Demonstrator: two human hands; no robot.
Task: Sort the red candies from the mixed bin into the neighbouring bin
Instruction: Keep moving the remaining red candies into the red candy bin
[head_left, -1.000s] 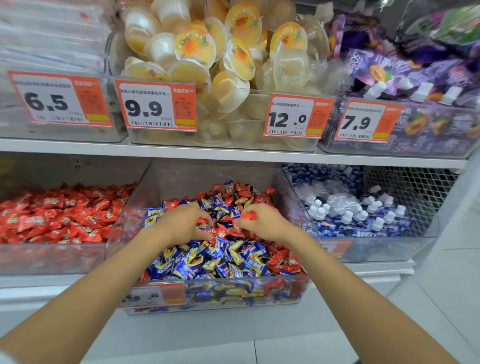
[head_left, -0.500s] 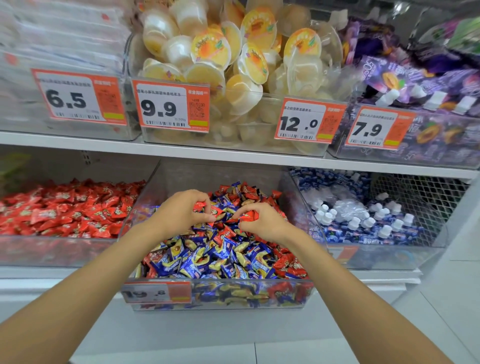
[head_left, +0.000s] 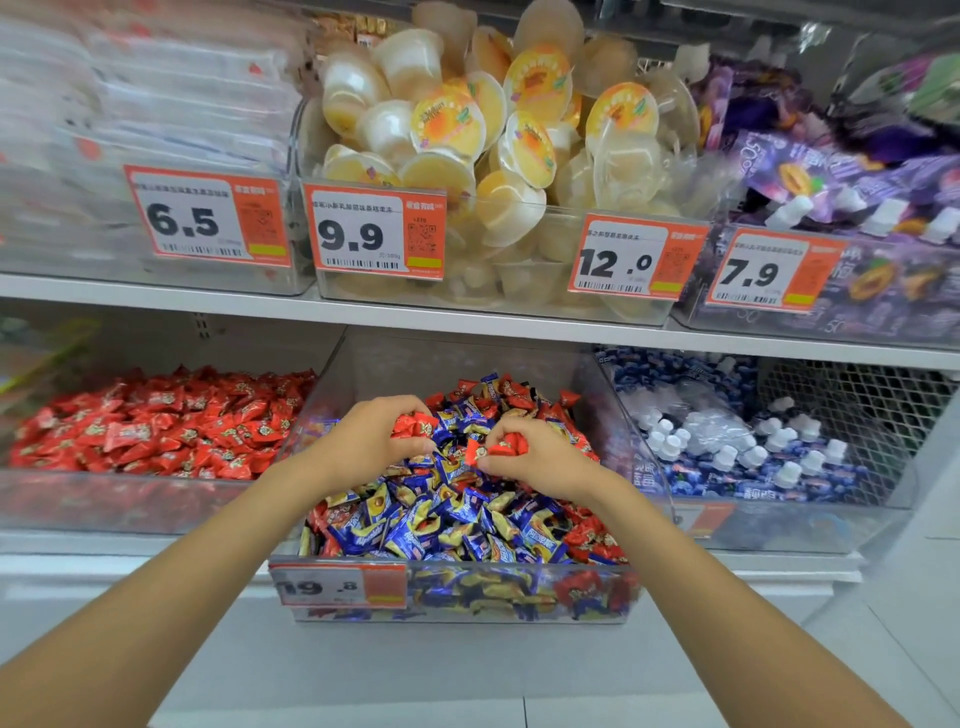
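Left hand (head_left: 363, 441) clutching red candies (head_left: 415, 425), its palm hidden, right hand (head_left: 537, 460) pinching one just beside, both over the mixed bin (head_left: 493, 597), neighbouring bin (head_left: 130, 501) left of the left hand, hands barely moved since a second ago.

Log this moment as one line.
phase: picking | left hand: grips red candy | right hand: pinches red candies | location: above mixed bin | destination: red bin, left neighbour

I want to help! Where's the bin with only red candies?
In the head view, the clear plastic bin of red wrapped candies sits lower left, next to the clear mixed-candy bin, below the orange 6.5 price tag.
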